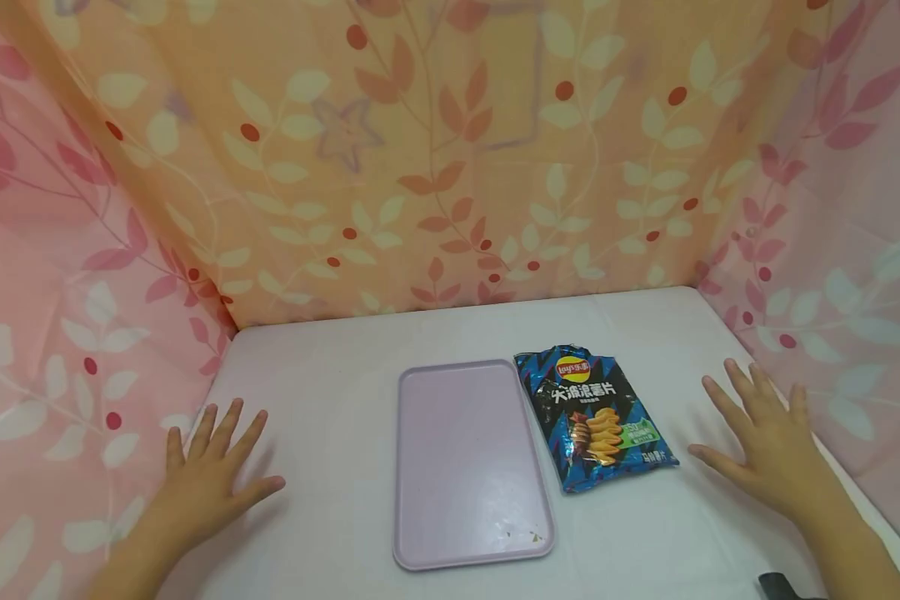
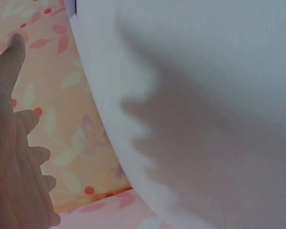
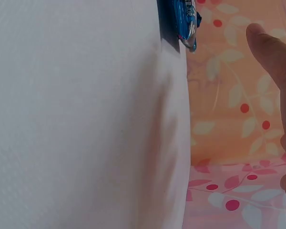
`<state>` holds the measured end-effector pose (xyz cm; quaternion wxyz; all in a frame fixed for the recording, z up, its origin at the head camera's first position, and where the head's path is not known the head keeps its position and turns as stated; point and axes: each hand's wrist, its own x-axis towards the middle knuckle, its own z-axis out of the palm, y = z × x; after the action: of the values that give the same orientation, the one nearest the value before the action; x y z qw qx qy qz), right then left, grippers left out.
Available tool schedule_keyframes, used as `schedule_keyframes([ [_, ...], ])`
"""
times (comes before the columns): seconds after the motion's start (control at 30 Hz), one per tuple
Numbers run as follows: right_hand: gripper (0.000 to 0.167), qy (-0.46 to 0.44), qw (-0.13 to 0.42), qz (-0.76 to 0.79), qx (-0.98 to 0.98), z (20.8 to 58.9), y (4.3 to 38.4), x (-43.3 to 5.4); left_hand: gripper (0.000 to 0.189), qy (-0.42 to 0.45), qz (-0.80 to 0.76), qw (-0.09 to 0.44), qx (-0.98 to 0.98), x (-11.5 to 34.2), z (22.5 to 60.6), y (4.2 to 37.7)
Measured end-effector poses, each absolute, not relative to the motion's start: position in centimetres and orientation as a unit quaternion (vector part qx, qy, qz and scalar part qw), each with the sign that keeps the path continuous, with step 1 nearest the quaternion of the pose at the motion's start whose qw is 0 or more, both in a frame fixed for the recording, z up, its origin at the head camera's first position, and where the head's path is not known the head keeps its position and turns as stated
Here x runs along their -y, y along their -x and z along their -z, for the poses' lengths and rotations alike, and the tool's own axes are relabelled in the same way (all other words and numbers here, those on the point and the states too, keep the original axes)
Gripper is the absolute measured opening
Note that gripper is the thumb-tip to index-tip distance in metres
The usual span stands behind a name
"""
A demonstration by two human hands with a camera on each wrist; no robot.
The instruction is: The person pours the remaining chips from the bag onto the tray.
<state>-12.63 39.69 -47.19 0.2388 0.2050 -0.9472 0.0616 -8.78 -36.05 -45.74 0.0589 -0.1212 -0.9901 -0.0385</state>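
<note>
I see left hand (image 1: 208, 487), right hand (image 1: 776, 454) both spread wide; shiny blue-black chip bag (image 1: 592, 421) beside pale-purple rectangular tray (image 1: 468, 458).

Tray (image 1: 471, 458) on table (image 1: 322, 375) | snack bag (image 1: 596, 421) on table at tray's 2 o'clock — just beside its edge | left hand (image 1: 208, 483) over table at tray's 9 o'clock, well apart | right hand (image 1: 771, 450) over table at 3 o'clock — beyond snack bag | curtain (image 1: 435, 150) behind table, 12 o'clock

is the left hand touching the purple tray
Apart. The head view shows a wide strip of white tabletop between the left hand and the purple tray.
</note>
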Motion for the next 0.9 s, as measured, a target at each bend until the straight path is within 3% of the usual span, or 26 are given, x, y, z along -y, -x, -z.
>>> schedule_keyframes([
  [0.4,0.103,-0.231,0.236,-0.079,0.941,47.5,12.4,-38.7,0.109,0.144,0.101,0.04,0.984,32.6,45.2,8.0],
  [0.9,0.098,-0.249,0.245,-0.127,0.928,47.6,12.9,-36.1,0.115,0.17,0.155,0.055,0.972,30.8,46.7,8.6],
])
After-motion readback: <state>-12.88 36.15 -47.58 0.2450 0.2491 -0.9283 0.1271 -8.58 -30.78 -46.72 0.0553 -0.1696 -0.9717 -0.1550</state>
